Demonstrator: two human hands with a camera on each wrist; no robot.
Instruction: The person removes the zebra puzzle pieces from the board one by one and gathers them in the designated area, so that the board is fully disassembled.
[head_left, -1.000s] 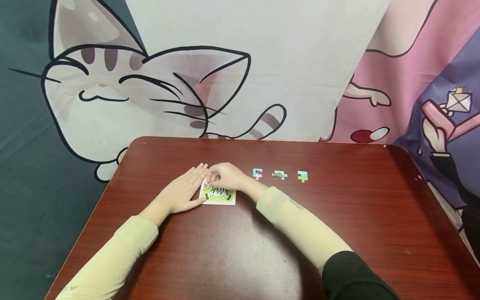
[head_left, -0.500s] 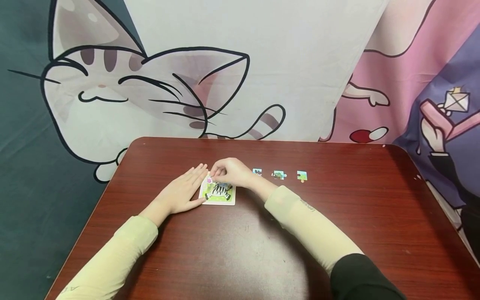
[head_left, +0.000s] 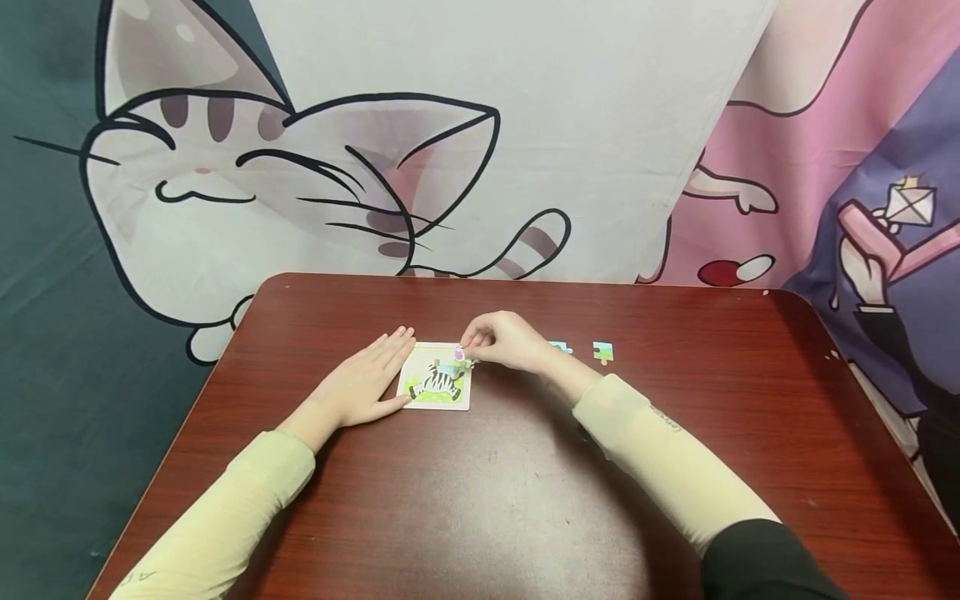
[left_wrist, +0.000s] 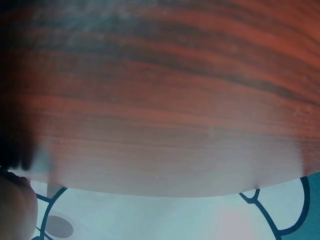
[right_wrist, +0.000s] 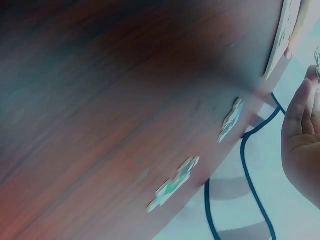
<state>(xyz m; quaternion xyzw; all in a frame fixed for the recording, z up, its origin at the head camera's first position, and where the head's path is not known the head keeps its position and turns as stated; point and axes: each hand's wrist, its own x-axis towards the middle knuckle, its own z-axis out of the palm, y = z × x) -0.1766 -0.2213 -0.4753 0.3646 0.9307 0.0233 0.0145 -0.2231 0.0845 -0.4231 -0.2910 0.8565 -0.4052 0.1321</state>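
Note:
A small square white-edged puzzle board [head_left: 433, 405] with a running zebra picture lies on the table. My left hand [head_left: 362, 379] rests flat along its left edge, fingers straight and thumb at the lower left corner. Over the board's upper right corner, my right hand [head_left: 508, 340] pinches a jigsaw piece [head_left: 460, 355] with a pink spot between thumb and fingertips. That hand [right_wrist: 304, 135] and the edge of the held piece [right_wrist: 317, 62] show at the right of the right wrist view. Only a blurred bit of the left hand [left_wrist: 17, 207] shows in the left wrist view.
Loose jigsaw pieces lie right of the board: a green and blue one [head_left: 603, 352] and another [head_left: 559, 347] partly behind the right hand. Two pieces [right_wrist: 172, 185] show in the right wrist view. The brown table [head_left: 480, 500] ends at a cat-printed cloth [head_left: 450, 50].
My right hand has lifted the pink-spotted piece from the board's upper left and carried it right to the upper right corner, covering the nearest loose piece. My left hand has stayed put.

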